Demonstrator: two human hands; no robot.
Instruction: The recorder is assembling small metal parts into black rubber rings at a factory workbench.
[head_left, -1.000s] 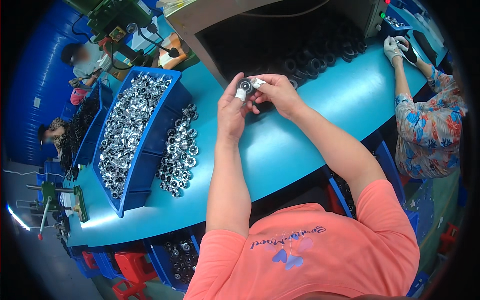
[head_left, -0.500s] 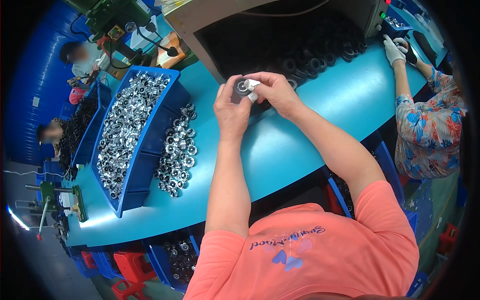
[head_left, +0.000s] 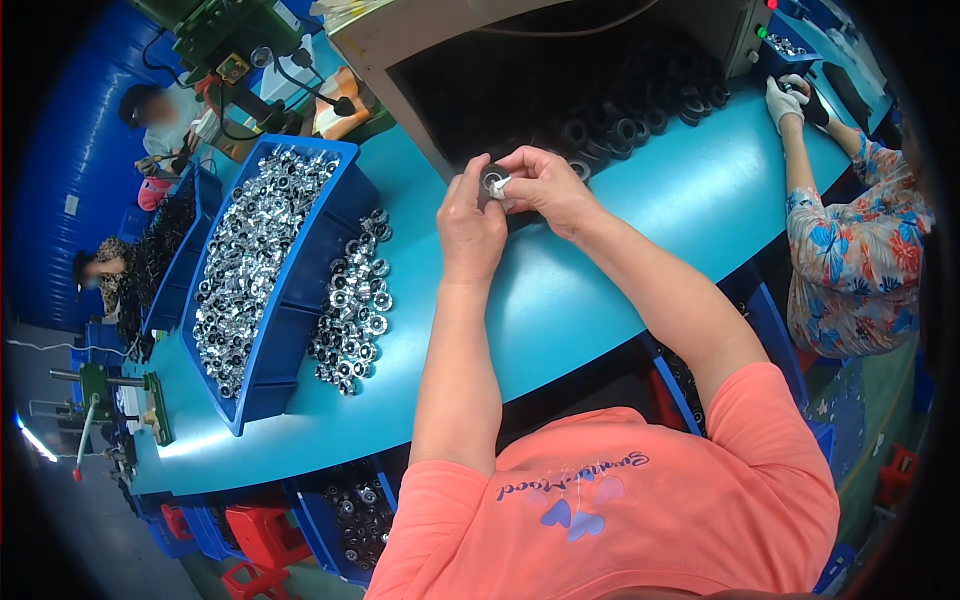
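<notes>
My two hands meet above the turquoise table, in front of the grey metal box. The fingers of my left hand (head_left: 470, 225) close around a round black part (head_left: 493, 175) with a light ring in its centre. My right hand (head_left: 550, 190) pinches at the same part from the right. White material (head_left: 498, 188) shows at the right fingertips; whether it is a wrap on the fingers or a loose scrap I cannot tell. Both thumbs are near the part's lower edge, and my fingers partly hide it.
A blue bin (head_left: 300, 290) heaped with shiny metal parts stands left, with a loose pile of metal parts (head_left: 350, 310) beside it. Black rings (head_left: 630, 130) lie in and before the grey box (head_left: 400, 85). At right a co-worker's gloved hand (head_left: 785, 105) works near a small blue bin (head_left: 785, 60).
The round black part has tilted and sits more hidden between my fingers. My right fingers have closed in on it, and less white material shows. The co-worker's gloved hands have shifted slightly.
</notes>
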